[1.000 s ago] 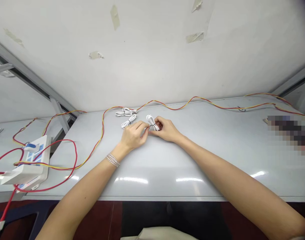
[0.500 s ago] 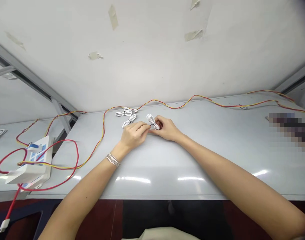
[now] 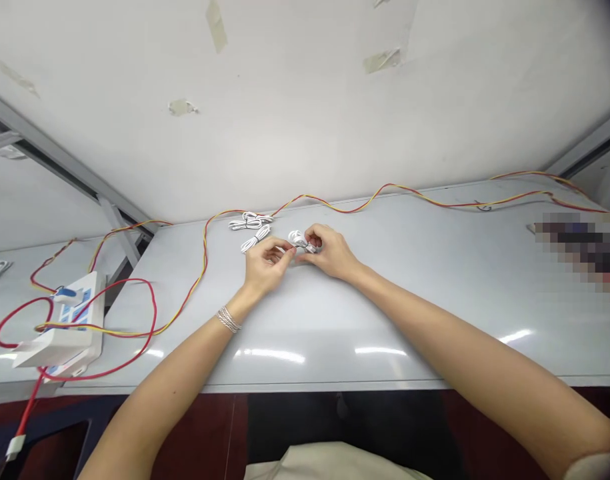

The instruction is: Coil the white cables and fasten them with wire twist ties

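My right hand [image 3: 335,253] is closed on a small coiled white cable [image 3: 297,237], held just above the grey table. Around the coil's middle runs a thin dark twist tie [image 3: 301,246]. The thumb and fingers of my left hand [image 3: 265,267] are pinched at the left end of that tie, close beside the coil. Behind my left hand lie more tied white cable bundles [image 3: 255,239] on the tabletop. Fingers cover part of the held coil.
A white power strip [image 3: 92,320] with red cords sits at the left. A red and yellow wire [image 3: 355,211] runs along the table's back edge by the white wall [image 3: 305,120]. A blurred-out patch [image 3: 579,243] covers something at the far right.
My left fingers have opened out a little and rolled, with thumb and fingertips now showing at the tie. The coil has tipped lower in my right hand. The view has shifted slightly.
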A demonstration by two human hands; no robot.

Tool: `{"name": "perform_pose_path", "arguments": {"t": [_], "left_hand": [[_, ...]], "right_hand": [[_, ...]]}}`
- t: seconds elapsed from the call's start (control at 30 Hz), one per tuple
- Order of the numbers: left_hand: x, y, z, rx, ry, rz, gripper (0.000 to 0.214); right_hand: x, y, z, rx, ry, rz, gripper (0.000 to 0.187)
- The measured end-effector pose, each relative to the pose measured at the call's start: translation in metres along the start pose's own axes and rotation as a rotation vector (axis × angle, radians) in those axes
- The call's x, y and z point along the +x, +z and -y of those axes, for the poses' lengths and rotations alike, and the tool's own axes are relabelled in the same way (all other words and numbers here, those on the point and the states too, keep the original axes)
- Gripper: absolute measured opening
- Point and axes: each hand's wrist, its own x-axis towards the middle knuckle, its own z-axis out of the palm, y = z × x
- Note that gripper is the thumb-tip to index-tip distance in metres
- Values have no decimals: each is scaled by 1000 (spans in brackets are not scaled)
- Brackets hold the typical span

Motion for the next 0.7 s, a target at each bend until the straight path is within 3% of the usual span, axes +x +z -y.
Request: {"name": "perform_pose_path", "arguments": {"t": [0.13,0.2,0.4,0.57,0.7], "left_hand": [[3,1,0,-315,-373,80,14],[5,0,1,-381,-420,117,15],[5,1,4,-441,-440,221,28],[3,1,6,-295,-380,206,34],[2,-1,9,-129,-269,178,24]], "right_hand": [[-2,1,0,26,-22,3,30],[-2,1,1,25,-54,-15,26],[-4,0,1,35,-93,-24,18],[-5,0,1,197,14,50,28],[-5,1,2,342,137,124,35]]}}
